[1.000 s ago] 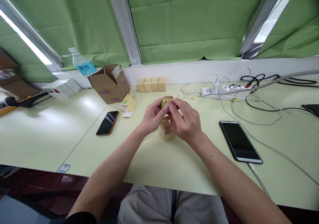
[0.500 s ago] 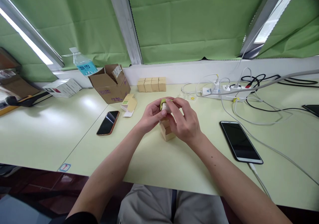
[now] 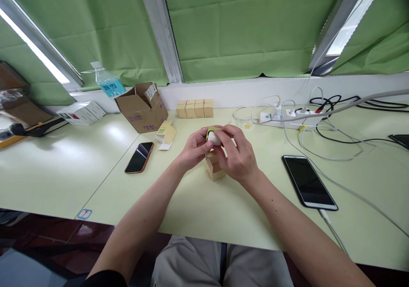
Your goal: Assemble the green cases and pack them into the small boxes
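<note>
Between my two hands is a small white rounded object (image 3: 214,139) with a yellow-green band (image 3: 211,130) along its top; its exact kind does not show. My left hand (image 3: 193,149) grips it from the left, thumb against its lower side. My right hand (image 3: 239,156) closes on it from the right, its fingertips on the white surface. Just below the hands, a small open tan cardboard box (image 3: 216,173) stands on the table, partly hidden by my right hand.
Several small tan boxes (image 3: 194,109) form a row at the back. Left of my hands are an opened carton (image 3: 166,134), a phone (image 3: 139,157) and a brown cardboard box (image 3: 143,112). To the right lie a charging phone (image 3: 309,182) and a power strip (image 3: 289,119) with tangled cables.
The white object has turned slightly in my hands, so more of its white surface and the green band shows. Both hands stay in nearly the same place.
</note>
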A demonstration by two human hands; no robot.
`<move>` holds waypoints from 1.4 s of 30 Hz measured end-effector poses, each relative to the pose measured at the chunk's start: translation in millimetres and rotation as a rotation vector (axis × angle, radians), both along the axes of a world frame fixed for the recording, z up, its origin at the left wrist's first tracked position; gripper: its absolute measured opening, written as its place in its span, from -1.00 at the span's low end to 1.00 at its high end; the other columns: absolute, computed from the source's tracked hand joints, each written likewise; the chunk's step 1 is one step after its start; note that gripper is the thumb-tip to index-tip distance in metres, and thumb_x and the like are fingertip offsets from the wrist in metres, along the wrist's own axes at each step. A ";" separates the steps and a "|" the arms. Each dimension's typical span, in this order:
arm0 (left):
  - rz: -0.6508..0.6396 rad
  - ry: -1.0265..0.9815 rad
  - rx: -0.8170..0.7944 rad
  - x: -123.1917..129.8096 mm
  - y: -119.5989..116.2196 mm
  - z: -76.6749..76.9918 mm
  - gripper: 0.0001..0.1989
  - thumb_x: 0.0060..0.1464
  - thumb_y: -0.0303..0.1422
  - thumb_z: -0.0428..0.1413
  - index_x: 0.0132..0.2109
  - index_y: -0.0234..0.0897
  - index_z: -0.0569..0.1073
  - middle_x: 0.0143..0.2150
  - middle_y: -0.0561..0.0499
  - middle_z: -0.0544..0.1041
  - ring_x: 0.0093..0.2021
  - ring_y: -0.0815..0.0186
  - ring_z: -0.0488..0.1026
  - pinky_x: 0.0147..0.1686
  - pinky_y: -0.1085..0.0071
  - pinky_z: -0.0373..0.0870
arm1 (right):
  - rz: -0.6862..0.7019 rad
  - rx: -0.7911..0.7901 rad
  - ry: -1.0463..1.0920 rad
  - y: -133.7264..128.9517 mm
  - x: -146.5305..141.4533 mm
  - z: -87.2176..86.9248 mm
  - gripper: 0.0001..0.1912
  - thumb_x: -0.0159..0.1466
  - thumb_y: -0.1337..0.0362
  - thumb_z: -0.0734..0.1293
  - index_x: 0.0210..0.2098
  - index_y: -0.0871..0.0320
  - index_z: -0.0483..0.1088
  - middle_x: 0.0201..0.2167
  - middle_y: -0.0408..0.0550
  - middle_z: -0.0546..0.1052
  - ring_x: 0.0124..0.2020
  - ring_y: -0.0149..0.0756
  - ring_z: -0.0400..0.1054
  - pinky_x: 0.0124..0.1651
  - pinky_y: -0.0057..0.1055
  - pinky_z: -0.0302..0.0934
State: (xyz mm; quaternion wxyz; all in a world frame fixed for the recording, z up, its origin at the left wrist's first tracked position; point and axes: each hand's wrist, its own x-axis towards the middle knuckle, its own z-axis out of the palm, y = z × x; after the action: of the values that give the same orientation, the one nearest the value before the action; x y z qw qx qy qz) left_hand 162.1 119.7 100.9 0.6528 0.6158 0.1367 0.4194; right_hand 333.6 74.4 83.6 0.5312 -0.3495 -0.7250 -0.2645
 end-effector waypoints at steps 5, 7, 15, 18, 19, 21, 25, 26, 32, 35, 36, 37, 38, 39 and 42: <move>0.000 0.012 -0.011 -0.4 0.4 0.1 -0.42 0.12 -0.05 0.47 0.18 -0.24 0.62 0.03 -0.18 0.68 -0.08 0.19 0.64 -0.16 0.39 0.54 | 0.019 0.049 0.013 0.3 -0.7 1.4 -0.64 0.50 0.41 0.30 0.26 0.16 0.41 0.03 0.20 0.60 0.01 -0.11 0.58 0.00 -0.27 0.55; -0.004 0.015 -0.010 -0.7 1.0 -0.5 -0.42 0.13 -0.05 0.46 0.19 -0.23 0.61 0.07 -0.19 0.67 -0.04 0.17 0.65 -0.14 0.38 0.55 | 0.023 0.054 0.019 0.4 -1.3 2.3 -0.68 0.49 0.41 0.30 0.21 0.12 0.42 0.01 0.17 0.60 -0.04 -0.13 0.58 -0.06 -0.29 0.54; -0.003 -0.001 0.010 0.0 0.6 -0.1 -0.47 0.14 -0.09 0.47 0.17 -0.22 0.63 -0.06 -0.14 0.69 -0.05 0.18 0.67 -0.07 0.38 0.59 | 0.017 0.025 0.021 5.0 0.4 -2.7 -0.59 0.49 0.38 0.30 0.29 0.01 0.37 0.07 0.14 0.62 -0.06 -0.13 0.62 -0.08 -0.29 0.53; 0.019 0.004 0.028 1.3 -1.1 1.2 -0.46 0.16 -0.08 0.46 0.19 -0.22 0.63 -0.01 -0.16 0.70 0.02 0.13 0.68 0.00 0.34 0.60 | 0.035 0.017 0.030 6.5 1.5 -3.6 -0.58 0.48 0.40 0.30 0.29 0.01 0.37 0.10 0.14 0.62 0.00 -0.11 0.62 -0.05 -0.28 0.55; 0.020 0.004 0.033 1.6 -1.6 1.4 -0.46 0.17 -0.08 0.45 0.20 -0.21 0.62 0.02 -0.17 0.70 0.05 0.12 0.68 0.02 0.34 0.60 | 0.042 0.024 0.033 6.8 1.6 -3.5 -0.59 0.48 0.40 0.31 0.28 0.02 0.38 0.10 0.15 0.62 0.02 -0.10 0.62 -0.04 -0.28 0.55; 0.018 0.005 0.041 1.5 -1.9 1.7 -0.47 0.18 -0.09 0.44 0.21 -0.20 0.61 0.07 -0.18 0.69 0.09 0.11 0.67 0.04 0.33 0.59 | 0.049 0.035 0.041 6.8 1.6 -3.2 -0.60 0.48 0.42 0.32 0.27 0.04 0.39 0.10 0.16 0.62 0.03 -0.10 0.62 -0.04 -0.27 0.57; 0.002 0.007 0.029 -1.3 0.0 1.5 -0.41 0.15 -0.06 0.45 0.24 -0.19 0.60 0.08 -0.18 0.68 0.10 0.09 0.66 0.01 0.31 0.60 | 0.045 0.018 0.047 5.4 0.8 -2.6 -0.59 0.48 0.42 0.32 0.28 0.05 0.39 0.11 0.17 0.62 0.08 -0.06 0.62 -0.02 -0.23 0.58; -0.009 0.001 0.015 -2.2 0.9 1.4 -0.39 0.15 -0.03 0.45 0.25 -0.20 0.60 0.08 -0.19 0.68 0.09 0.07 0.66 -0.01 0.31 0.61 | 0.044 0.009 0.047 4.9 0.8 -2.5 -0.59 0.48 0.42 0.32 0.28 0.06 0.39 0.11 0.18 0.63 0.10 -0.05 0.62 0.00 -0.22 0.59; 0.010 -0.038 -0.100 -1.7 3.5 1.9 -0.50 0.23 -0.02 0.36 0.16 -0.25 0.65 0.03 -0.22 0.71 0.10 0.02 0.68 -0.03 0.27 0.62 | 0.060 0.004 0.044 3.2 1.1 -0.5 -0.58 0.49 0.41 0.33 0.31 0.13 0.40 0.12 0.23 0.62 0.12 -0.03 0.60 0.02 -0.19 0.60; 0.033 -0.037 -0.113 -0.1 2.2 2.8 -0.53 0.22 -0.05 0.38 0.13 -0.26 0.66 0.01 -0.21 0.73 0.08 0.03 0.68 -0.06 0.28 0.61 | 0.067 0.048 0.036 4.1 2.0 -0.7 -0.52 0.50 0.40 0.34 0.38 0.16 0.36 0.13 0.25 0.61 0.10 -0.04 0.60 0.03 -0.22 0.60; 0.038 -0.037 -0.113 0.1 1.8 3.0 -0.53 0.22 -0.05 0.38 0.13 -0.26 0.66 0.01 -0.21 0.73 0.09 0.03 0.68 -0.07 0.27 0.61 | 0.061 0.054 0.030 4.5 2.5 -1.2 -0.50 0.50 0.40 0.34 0.41 0.16 0.34 0.14 0.25 0.61 0.09 -0.05 0.60 0.03 -0.22 0.59; 0.041 -0.038 -0.112 0.0 1.4 3.1 -0.53 0.22 -0.04 0.38 0.13 -0.26 0.66 0.01 -0.21 0.73 0.10 0.02 0.68 -0.06 0.28 0.61 | 0.052 0.051 0.022 4.9 3.1 -1.9 -0.47 0.51 0.39 0.34 0.44 0.16 0.32 0.15 0.25 0.61 0.08 -0.06 0.60 0.03 -0.22 0.59; 0.042 -0.041 -0.108 -0.2 1.1 3.0 -0.53 0.22 -0.04 0.39 0.13 -0.26 0.66 0.01 -0.22 0.73 0.13 0.01 0.68 -0.05 0.28 0.60 | 0.041 0.042 0.014 5.2 3.7 -2.6 -0.45 0.52 0.38 0.33 0.47 0.15 0.30 0.15 0.25 0.61 0.07 -0.07 0.61 0.03 -0.22 0.59; 0.042 -0.045 -0.103 -0.4 1.1 2.9 -0.52 0.22 -0.04 0.39 0.13 -0.25 0.66 0.02 -0.22 0.73 0.15 0.01 0.67 -0.04 0.28 0.60 | 0.030 0.027 0.006 5.5 4.2 -3.3 -0.43 0.53 0.36 0.31 0.49 0.15 0.28 0.16 0.26 0.61 0.06 -0.07 0.61 0.03 -0.22 0.58; 0.056 -0.056 -0.077 -1.2 2.9 1.7 -0.50 0.20 -0.04 0.42 0.16 -0.23 0.66 0.09 -0.21 0.72 0.20 0.01 0.66 0.04 0.27 0.60 | -0.008 -0.033 -0.011 5.7 5.4 -4.6 -0.45 0.56 0.30 0.28 0.51 0.16 0.29 0.18 0.28 0.60 0.01 -0.08 0.60 0.02 -0.19 0.57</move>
State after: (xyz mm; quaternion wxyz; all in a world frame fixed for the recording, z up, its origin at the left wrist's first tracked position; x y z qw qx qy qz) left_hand 160.9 122.6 102.5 0.6677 0.5739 0.1517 0.4493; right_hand 339.0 80.0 79.0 0.5203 -0.3596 -0.7309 -0.2564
